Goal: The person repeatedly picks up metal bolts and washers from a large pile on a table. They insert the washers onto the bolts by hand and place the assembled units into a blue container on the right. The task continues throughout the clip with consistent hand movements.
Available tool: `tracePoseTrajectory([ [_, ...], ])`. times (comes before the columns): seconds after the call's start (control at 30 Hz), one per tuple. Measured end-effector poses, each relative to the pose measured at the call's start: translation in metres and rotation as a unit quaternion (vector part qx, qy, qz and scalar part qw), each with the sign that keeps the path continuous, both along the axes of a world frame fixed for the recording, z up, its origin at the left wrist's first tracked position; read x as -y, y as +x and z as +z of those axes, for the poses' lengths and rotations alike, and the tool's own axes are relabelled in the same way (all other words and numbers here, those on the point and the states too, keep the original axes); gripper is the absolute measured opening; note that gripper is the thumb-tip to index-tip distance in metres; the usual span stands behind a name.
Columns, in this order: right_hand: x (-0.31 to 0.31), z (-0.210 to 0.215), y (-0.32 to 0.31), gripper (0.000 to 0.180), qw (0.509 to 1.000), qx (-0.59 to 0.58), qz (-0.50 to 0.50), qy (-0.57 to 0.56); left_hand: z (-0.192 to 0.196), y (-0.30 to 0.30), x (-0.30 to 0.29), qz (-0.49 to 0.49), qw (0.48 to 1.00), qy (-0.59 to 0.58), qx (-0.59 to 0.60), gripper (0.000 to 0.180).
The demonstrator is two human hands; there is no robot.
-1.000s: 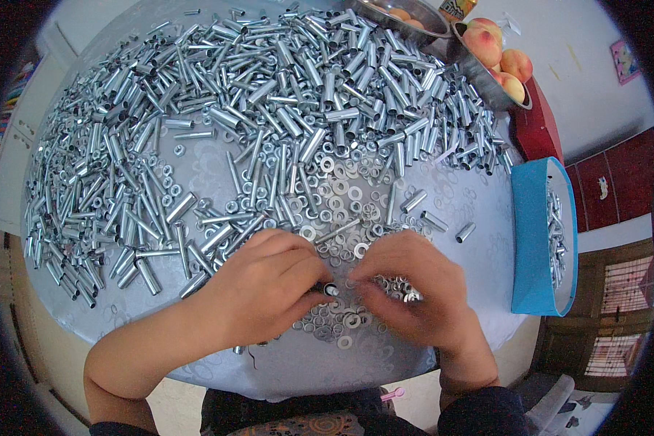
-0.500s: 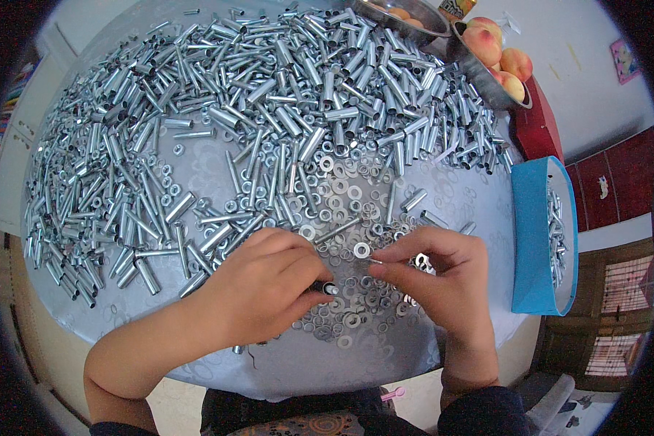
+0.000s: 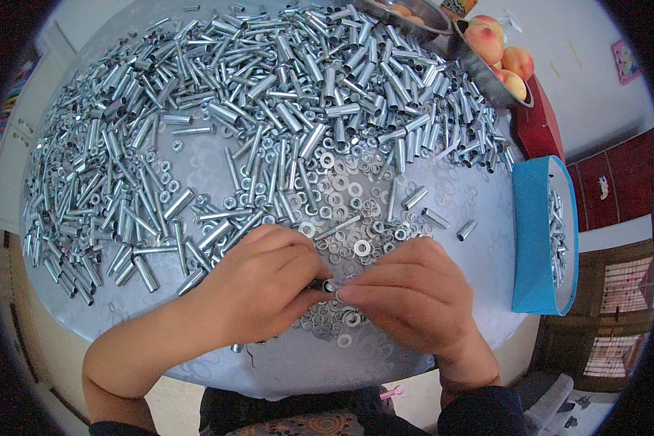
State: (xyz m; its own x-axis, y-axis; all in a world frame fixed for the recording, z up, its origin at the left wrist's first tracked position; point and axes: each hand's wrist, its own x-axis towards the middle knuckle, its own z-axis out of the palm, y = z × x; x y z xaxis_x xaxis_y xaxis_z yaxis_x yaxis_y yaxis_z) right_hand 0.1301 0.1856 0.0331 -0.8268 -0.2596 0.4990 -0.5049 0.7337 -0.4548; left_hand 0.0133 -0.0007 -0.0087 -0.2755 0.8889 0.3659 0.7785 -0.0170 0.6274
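Observation:
My left hand is closed around a dark bolt whose end pokes out toward the right. My right hand pinches a small metal washer right at that bolt end; the two hands meet there. Under and around the hands lies a scatter of loose washers on the round grey table. A big heap of shiny metal tubes covers the far and left part of the table.
A blue box with metal parts inside stands at the table's right edge. A metal bowl of peaches sits at the back right, beside a red object. Stray tubes lie near the blue box.
My right hand went out to the washers on the right, picked one, and came back to the bolt end held by my left hand. The left hand stayed put.

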Motion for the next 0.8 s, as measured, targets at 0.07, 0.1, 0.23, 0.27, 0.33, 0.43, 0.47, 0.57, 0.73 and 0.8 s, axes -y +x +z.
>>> tracePoseTrajectory([
  [0.07, -0.0009, -0.0019, 0.0001, 0.035, 1.000, -0.007, 0.010, 0.028, 0.0004, -0.0003, -0.0003, 0.001, 1.000, 0.003, -0.004, 0.023],
  [0.1, -0.0012, -0.0020, 0.0004, 0.037, 0.999, -0.010, 0.015, 0.042, 0.0002, -0.0006, 0.0005, -0.003, 1.000, -0.007, -0.001, 0.026],
  [0.23, -0.0026, -0.0015, -0.0005, 0.038, 0.997, -0.015, 0.042, 0.056, -0.0003, -0.0014, 0.0023, -0.012, 1.000, -0.026, 0.006, 0.033],
  [0.27, -0.0029, -0.0025, -0.0011, 0.038, 0.997, -0.019, 0.048, 0.057, -0.0003, -0.0016, 0.0022, -0.013, 1.000, -0.025, 0.006, 0.033],
  [0.33, -0.0026, -0.0027, -0.0011, 0.038, 0.996, -0.027, 0.054, 0.066, -0.0002, -0.0016, 0.0018, -0.014, 1.000, -0.022, 0.006, 0.033],
  [0.43, -0.0013, -0.0015, -0.0006, 0.038, 0.994, -0.034, 0.058, 0.083, -0.0010, -0.0014, 0.0022, -0.012, 1.000, -0.019, 0.004, 0.033],
  [0.47, -0.0009, -0.0010, -0.0007, 0.038, 0.994, -0.035, 0.060, 0.087, -0.0009, -0.0018, 0.0021, -0.012, 1.000, -0.018, 0.003, 0.032],
  [0.57, 0.0034, 0.0021, -0.0009, 0.031, 0.993, -0.040, 0.045, 0.097, -0.0017, -0.0017, 0.0013, -0.014, 1.000, -0.015, 0.010, 0.032],
  [0.73, 0.0044, 0.0024, -0.0014, 0.030, 0.996, -0.022, 0.038, 0.076, -0.0009, -0.0029, 0.0020, -0.018, 1.000, -0.012, 0.000, 0.031],
  [0.8, 0.0048, 0.0001, -0.0017, 0.030, 0.998, -0.027, 0.022, 0.045, -0.0010, -0.0028, 0.0024, -0.019, 1.000, -0.011, 0.000, 0.031],
])
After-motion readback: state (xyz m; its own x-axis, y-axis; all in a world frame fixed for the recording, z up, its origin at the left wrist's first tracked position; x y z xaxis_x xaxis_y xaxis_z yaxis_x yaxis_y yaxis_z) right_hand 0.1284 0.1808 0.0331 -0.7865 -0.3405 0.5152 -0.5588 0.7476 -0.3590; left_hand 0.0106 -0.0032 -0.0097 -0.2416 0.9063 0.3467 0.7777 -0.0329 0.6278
